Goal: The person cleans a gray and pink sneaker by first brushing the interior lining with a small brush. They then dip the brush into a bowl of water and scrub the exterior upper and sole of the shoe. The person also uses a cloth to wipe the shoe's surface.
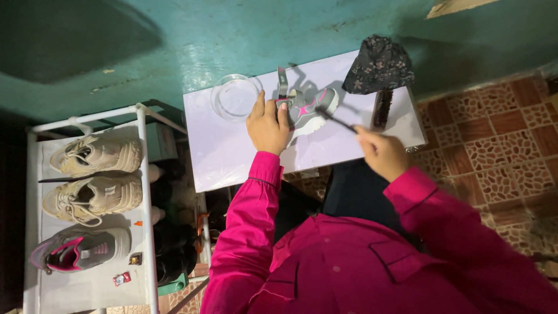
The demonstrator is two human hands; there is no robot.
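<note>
— Where's the shoe right now?

— The grey and pink shoe point(308, 107) sits on the white table point(232, 157), near the far edge, just beside the clear glass bowl point(235, 96). My left hand point(268, 125) is on its heel end, fingers curled and pressing on it. My right hand point(381, 152) has its fingers closed around the thin handle of a small brush point(336, 119), with the tip at the sole.

— What worries you?

— I judge the shoe could skid. I'm only holding one end, so a hard stroke from the brush might twist it out from under my fingers and towards the bowl.

— And the bowl?

— It's close enough to get knocked; I can't tell whether there's anything in it. Behind the shoe there's a bigger brush point(382, 107) and a dark flowered cloth point(379, 64) near the table's edge, which a wide swing of my right arm might push off.
</note>
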